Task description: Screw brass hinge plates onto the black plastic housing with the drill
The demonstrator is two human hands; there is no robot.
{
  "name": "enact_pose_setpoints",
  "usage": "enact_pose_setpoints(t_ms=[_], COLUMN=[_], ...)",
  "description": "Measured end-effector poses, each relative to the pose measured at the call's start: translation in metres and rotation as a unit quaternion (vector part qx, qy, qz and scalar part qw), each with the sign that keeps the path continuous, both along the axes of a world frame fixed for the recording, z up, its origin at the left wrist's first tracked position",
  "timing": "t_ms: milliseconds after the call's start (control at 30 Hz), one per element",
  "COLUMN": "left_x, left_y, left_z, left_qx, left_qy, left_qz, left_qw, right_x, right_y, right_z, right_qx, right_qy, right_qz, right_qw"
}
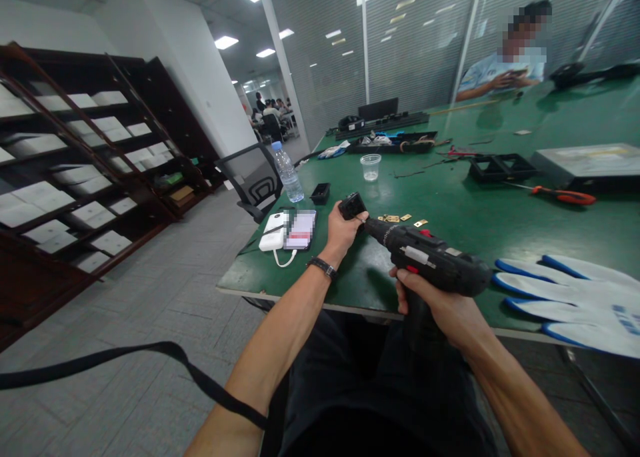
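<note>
My left hand (344, 229) is closed around a small black plastic block (353, 206) just above the green table. In my right hand (434, 297) is a black cordless drill (433, 257), gripped by its handle. The drill's chuck points left, and its tip meets or nearly meets the block at my left fingers; whether they touch I cannot tell. Several small brass plates (393, 218) lie on the table behind the chuck. A black open plastic box (321, 193) sits beyond my left hand.
A white power bank (274, 232) is cabled to a phone (301, 229) at left. Behind stand a water bottle (289, 174) and a clear cup (371, 167). White-blue gloves (580, 297), an orange-handled screwdriver (565, 195) and black trays (501, 168) lie right. Another person sits across the table.
</note>
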State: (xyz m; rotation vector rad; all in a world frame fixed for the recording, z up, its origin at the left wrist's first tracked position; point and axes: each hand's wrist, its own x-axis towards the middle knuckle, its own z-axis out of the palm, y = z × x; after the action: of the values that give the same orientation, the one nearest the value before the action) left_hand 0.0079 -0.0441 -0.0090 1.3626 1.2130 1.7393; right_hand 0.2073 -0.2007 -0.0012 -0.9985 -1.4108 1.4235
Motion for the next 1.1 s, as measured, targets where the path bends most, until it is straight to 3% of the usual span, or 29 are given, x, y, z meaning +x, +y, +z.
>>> enact_pose_setpoints(t_ms=[1100], left_x=[0.0007], left_y=[-0.0036], left_z=[0.0024], left_qx=[0.003], left_qy=[-0.004], left_qz=[-0.01], left_qw=[1.0], right_x=[-0.0005], right_y=[-0.0011], right_z=[0.0003], right_qx=[-0.001], right_qy=[0.0], right_qz=[0.001], right_qw=[1.0])
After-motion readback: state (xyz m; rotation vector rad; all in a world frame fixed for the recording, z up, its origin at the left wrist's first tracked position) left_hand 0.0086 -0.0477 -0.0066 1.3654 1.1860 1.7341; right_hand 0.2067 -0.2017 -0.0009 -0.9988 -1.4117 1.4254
